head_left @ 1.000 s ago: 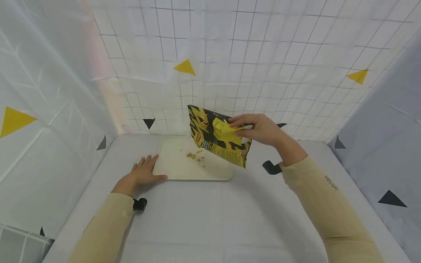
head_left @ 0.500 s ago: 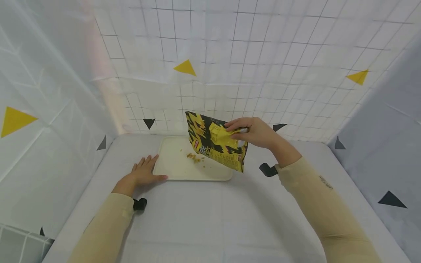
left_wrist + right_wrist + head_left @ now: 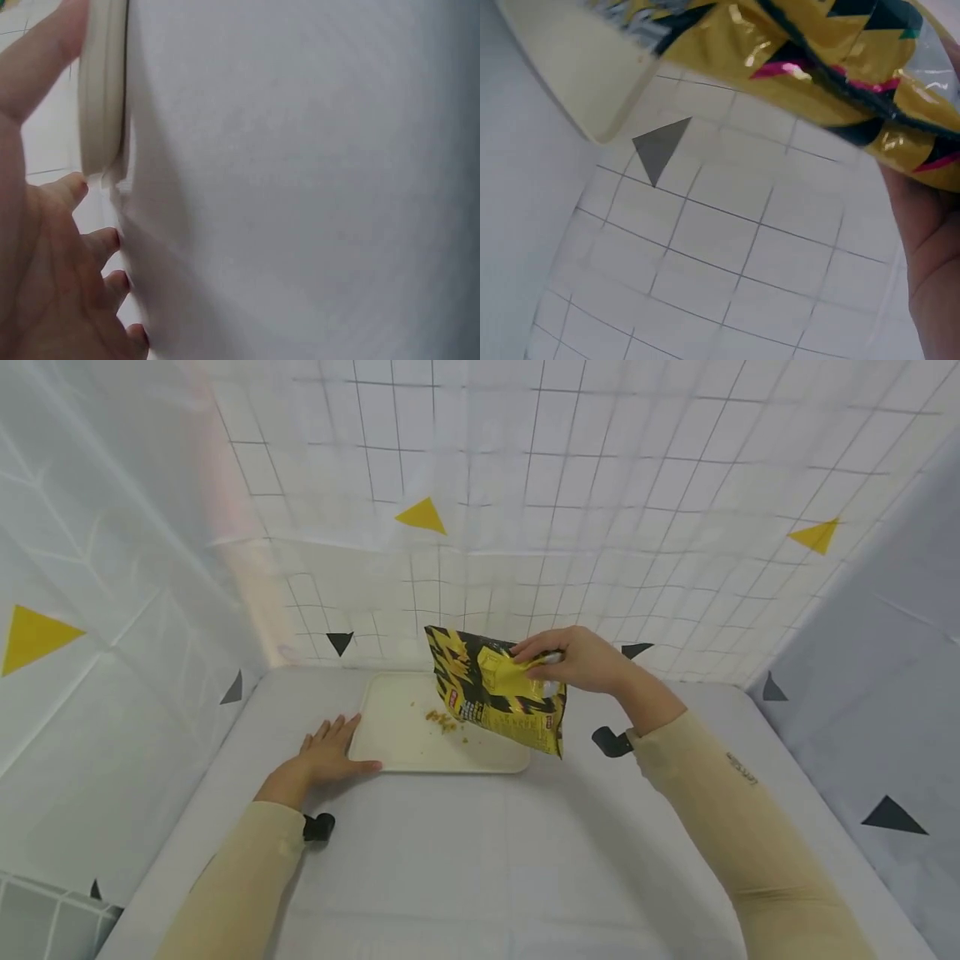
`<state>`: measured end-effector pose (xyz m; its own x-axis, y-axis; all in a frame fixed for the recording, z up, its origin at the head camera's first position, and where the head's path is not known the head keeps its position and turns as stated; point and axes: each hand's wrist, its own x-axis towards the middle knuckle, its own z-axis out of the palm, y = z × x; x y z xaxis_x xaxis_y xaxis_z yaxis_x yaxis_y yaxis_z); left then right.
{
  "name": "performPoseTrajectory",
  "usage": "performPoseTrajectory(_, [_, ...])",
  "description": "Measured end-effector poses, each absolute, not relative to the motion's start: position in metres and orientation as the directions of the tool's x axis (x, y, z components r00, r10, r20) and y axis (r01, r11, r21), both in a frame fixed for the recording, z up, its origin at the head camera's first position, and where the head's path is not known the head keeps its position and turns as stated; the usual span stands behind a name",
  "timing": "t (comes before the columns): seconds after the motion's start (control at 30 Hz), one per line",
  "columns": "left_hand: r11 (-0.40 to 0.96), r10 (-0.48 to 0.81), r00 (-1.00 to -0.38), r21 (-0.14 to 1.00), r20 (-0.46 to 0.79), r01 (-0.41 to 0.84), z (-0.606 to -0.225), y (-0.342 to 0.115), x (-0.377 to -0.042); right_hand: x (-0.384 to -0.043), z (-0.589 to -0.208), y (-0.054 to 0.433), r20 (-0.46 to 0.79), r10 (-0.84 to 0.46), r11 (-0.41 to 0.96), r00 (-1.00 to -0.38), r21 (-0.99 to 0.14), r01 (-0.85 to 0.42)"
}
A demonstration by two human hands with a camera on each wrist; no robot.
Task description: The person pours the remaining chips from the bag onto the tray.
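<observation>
A pale cream tray (image 3: 393,739) lies on the white table, with several small golden-brown snack pieces (image 3: 442,720) near its middle. Straight fingers of my left hand (image 3: 322,756) spread beside the tray's left end, and the thumb touches its front-left corner. The left wrist view shows the tray's rim (image 3: 103,90) close to that thumb. Over the tray's right part, my right hand (image 3: 581,660) pinches a yellow and black snack bag (image 3: 487,689), its left end overhanging the pieces. In the right wrist view, the shiny bag (image 3: 802,82) spans the top. The bag's opening and contents are hidden.
Behind the tray rises a white grid-patterned curtain (image 3: 480,568) with yellow and black triangles. Plain white sheets (image 3: 847,693) hang at both sides. The white tablecloth (image 3: 420,860) stretches from the tray toward me.
The bag has dropped lower over the tray, its left end sinking most, and my right hand has shifted slightly left and down. My left hand and the tray stay still.
</observation>
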<state>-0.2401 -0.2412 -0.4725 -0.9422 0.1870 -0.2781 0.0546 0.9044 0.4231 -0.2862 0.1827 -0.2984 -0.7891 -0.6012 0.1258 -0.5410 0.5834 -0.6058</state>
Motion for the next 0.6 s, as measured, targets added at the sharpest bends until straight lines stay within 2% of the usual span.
performPoseTrajectory(0.3, [0.908, 0.186, -0.943, 0.414, -0.276, 0.058, -0.472, -0.242, -0.241, -0.29, -0.291, 0.184, 0.073, -0.579, 0.624, -0.812, -0.6, -0.5])
performPoseTrajectory(0.6, [0.909, 0.188, -0.945, 0.413, -0.269, 0.064, -0.473, -0.242, -0.24, -0.286, -0.287, 0.182, 0.091, -0.576, 0.609, -0.813, -0.616, -0.5])
